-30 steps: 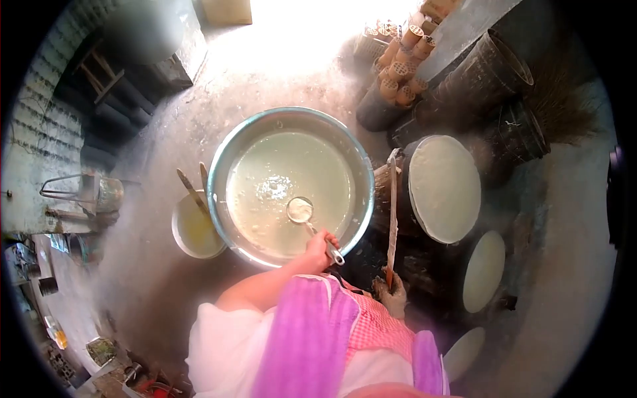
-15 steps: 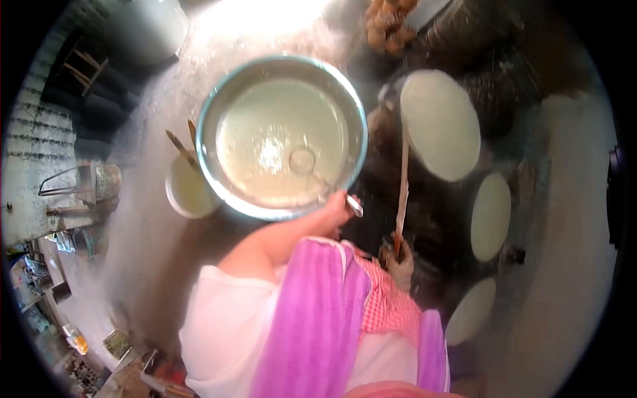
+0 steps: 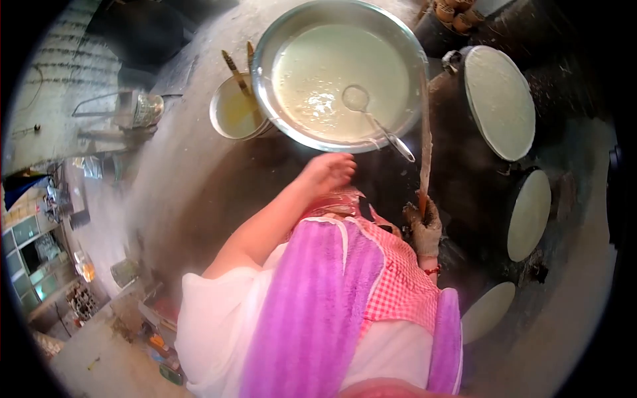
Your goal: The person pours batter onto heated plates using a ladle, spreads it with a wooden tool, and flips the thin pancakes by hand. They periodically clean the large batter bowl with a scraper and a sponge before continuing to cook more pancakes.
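A wide metal basin (image 3: 265,113) holds pale, milky liquid. A ladle (image 3: 391,137) rests in it, its round bowl in the liquid and its handle over the near rim. My left hand (image 3: 328,171) is bare, its fingers curled in with nothing visible in them, just below the basin's near rim and apart from the ladle. My right hand (image 3: 424,225), in a worn, dirty work glove, grips a long wooden stick (image 3: 426,152). The stick points up past the basin's right side; its far end is hard to make out.
At the basin's left stands a small bucket (image 3: 213,116) of yellowish liquid with brush-like wooden handles (image 3: 235,71). On the right are several round pans with pale surfaces, the nearest large one (image 3: 499,103) beside the stick. Brown cups (image 3: 458,14) sit at the back. Haze drifts around.
My left hand has let go of the ladle and drawn back toward my body. The view has shifted, so the basin sits higher and further right. My right hand still holds the stick.
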Demonstrator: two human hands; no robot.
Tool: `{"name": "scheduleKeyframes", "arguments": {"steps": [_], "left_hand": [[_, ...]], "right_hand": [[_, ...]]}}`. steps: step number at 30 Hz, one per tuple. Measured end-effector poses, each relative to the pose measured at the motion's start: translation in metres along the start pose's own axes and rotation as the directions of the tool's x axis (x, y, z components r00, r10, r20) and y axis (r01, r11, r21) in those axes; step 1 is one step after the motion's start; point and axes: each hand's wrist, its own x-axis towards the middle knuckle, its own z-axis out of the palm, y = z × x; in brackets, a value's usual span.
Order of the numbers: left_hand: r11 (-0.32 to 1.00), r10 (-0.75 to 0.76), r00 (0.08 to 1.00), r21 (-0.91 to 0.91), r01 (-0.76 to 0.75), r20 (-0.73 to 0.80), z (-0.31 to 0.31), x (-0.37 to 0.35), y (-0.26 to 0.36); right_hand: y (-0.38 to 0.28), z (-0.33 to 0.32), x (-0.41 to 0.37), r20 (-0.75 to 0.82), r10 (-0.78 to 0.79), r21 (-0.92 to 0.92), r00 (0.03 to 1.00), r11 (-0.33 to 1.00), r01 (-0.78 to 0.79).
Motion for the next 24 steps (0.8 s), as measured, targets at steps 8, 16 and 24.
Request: {"name": "scheduleKeyframes", "arguments": {"steps": [8,16,24], "left_hand": [[0.540,0.327,0.669,-0.449,-0.712,-0.668,-0.195,0.029,0.154],[0.804,0.185,0.878,-0.447,-0.393,-0.440,-0.258,0.100,0.243],[0.854,0.114,0.865,-0.397,-0.336,-0.488,-0.360,0.178,0.209]], "right_hand": [[-0.050,0.084,0.051,0.001,0.153,-0.024,0.988,0.988,-0.152],[-0.088,0.149,0.103,-0.075,0.105,-0.110,0.992,0.987,-0.113],[-0.097,0.164,0.099,-0.164,0.162,-0.050,0.973,0.984,-0.172]]}}
